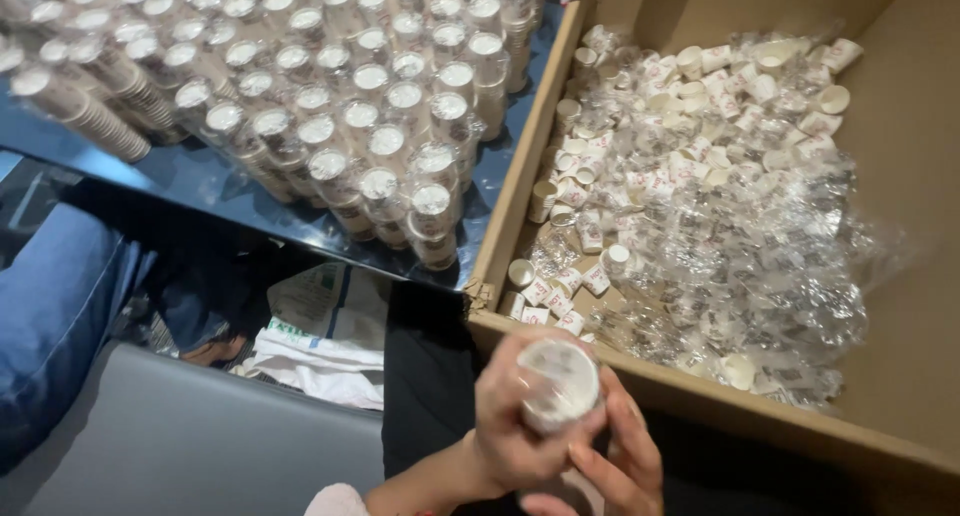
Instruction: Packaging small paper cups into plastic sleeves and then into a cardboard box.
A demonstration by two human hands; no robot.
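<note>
Left hand [515, 416] wrapped round a short stack of white paper cups [558, 381] sleeved in clear film, right hand [620, 466] pinching the film lower down, low in view at the cardboard box's [700, 396] near wall. Probably mid-wrap; calls next for a steady grip while closing the film. Beyond, loose cups and wrappers [700, 196] heaped in the box; left, wrapped stacks [330, 106] crowding the dark glossy worktop [215, 181], little bare room left
</note>
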